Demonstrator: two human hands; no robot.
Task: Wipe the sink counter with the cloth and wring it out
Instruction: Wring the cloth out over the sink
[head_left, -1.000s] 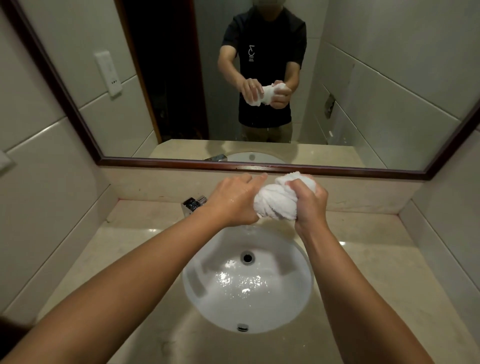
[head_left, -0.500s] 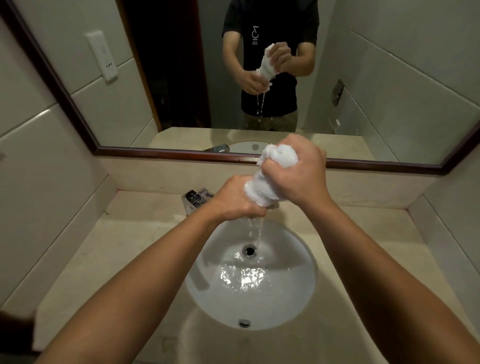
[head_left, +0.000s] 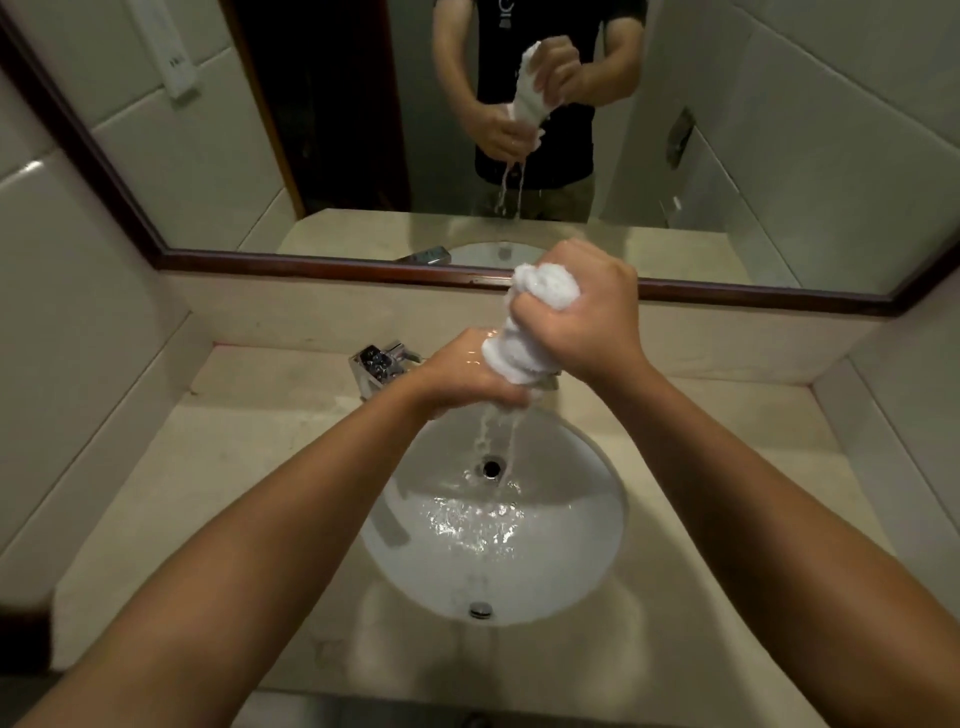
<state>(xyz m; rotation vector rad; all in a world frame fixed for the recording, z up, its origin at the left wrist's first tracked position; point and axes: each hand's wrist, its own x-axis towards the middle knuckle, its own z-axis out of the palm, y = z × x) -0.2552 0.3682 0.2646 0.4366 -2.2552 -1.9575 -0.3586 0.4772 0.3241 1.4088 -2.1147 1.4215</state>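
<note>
Wringing looks well under way, judged from the water: thin streams fall from the lower end of the small white terry cloth (head_left: 524, 332) into the round white ceramic basin (head_left: 587, 561), where they splash near the dark drain hole (head_left: 491, 466). The beige stone sink counter (head_left: 249, 447) shows a faint wet sheen beside the basin, so the wiping is probably done, though I cannot tell that for certain. What seems left is squeezing until the dripping stops, and perhaps one more twist

The cloth is held in the air above the back part of the basin, in front of the chrome tap (head_left: 382, 361), twisted into a tight short roll. Its long axis runs close to upright, leaning a little, with the bunched upper end tipped toward the wood-framed wall mirror (head_left: 727, 293) and the lower end pointing down at the drain

The right hand (head_left: 582, 317) is clenched as a fist around the upper half of the roll; the left hand (head_left: 467, 374) is clenched around the lower end, just beneath the right, fingers wrapped under the cloth and wet
</note>
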